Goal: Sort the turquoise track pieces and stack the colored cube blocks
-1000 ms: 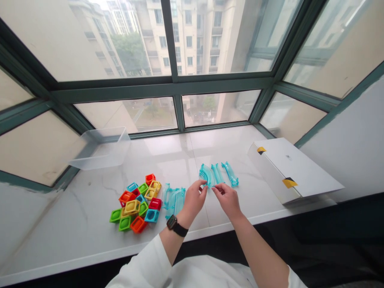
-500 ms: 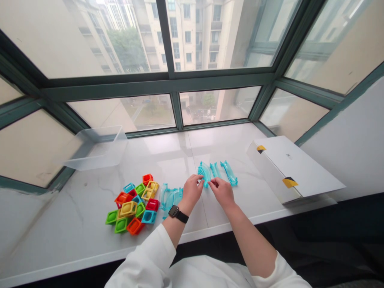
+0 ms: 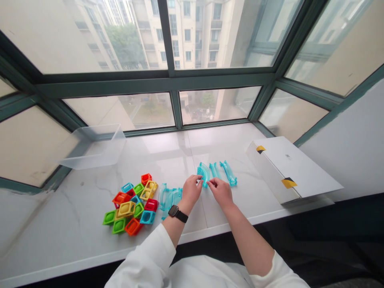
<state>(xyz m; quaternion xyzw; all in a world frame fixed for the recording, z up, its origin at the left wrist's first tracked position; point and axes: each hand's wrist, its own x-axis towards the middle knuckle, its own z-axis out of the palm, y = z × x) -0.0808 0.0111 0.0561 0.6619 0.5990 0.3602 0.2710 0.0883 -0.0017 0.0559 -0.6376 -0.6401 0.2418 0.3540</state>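
Observation:
My left hand (image 3: 191, 192) and my right hand (image 3: 221, 191) meet over a curved, clear teal track piece (image 3: 204, 173) on the white marble sill (image 3: 168, 154). The fingertips of both hands pinch its near end. Two straighter teal track pieces (image 3: 223, 173) lie just to its right. A black watch sits on my left wrist. More teal track pieces (image 3: 169, 197) lie flat to the left of my left hand, partly hidden by it. A heap of small coloured square blocks (image 3: 132, 203) lies further left.
A clear plastic tub (image 3: 95, 147) stands at the back left against the window frame. A flat white box (image 3: 292, 168) with yellow and black tape lies at the right end of the sill. The sill's front edge runs just below my wrists.
Both hands moved slightly forward and closer together onto the near end of the curved teal piece. The camera tilted a little.

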